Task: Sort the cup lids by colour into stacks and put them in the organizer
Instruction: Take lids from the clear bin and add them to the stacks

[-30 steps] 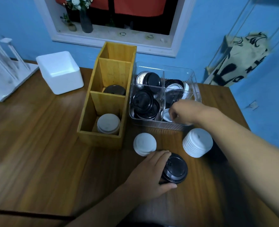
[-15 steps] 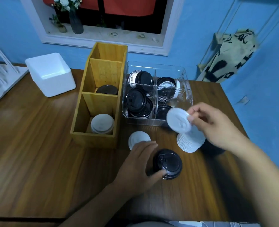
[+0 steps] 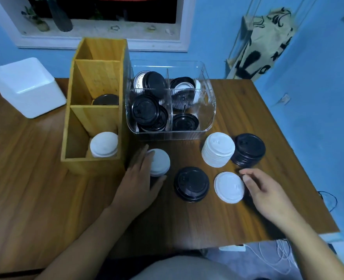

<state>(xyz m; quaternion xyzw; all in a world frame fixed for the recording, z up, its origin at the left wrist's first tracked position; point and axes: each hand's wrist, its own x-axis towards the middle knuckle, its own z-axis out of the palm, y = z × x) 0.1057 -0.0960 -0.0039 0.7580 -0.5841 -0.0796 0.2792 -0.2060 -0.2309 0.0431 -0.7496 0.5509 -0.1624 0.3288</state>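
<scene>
The wooden organizer [image 3: 74,126] holds white lids [image 3: 104,144] in its near compartment and black lids [image 3: 105,100] in the middle one. My left hand [image 3: 140,178] grips a short white lid stack [image 3: 160,161] on the table beside the organizer. My right hand [image 3: 266,193] pinches the right rim of a single white lid [image 3: 228,187] lying flat on the table. Between my hands a short black stack [image 3: 191,183] stands free. Behind them stand a tall white stack [image 3: 217,149] and a black stack [image 3: 248,149].
A clear plastic bin [image 3: 207,122] behind the stacks holds several black lids and a few white ones. A white foam box [image 3: 27,87] sits at the back left. The table's right edge [image 3: 288,158] is close to the black stack.
My left hand left the short black stack and took hold of the short white stack. My right hand carried the single white lid down onto the table in front of the tall stacks.
</scene>
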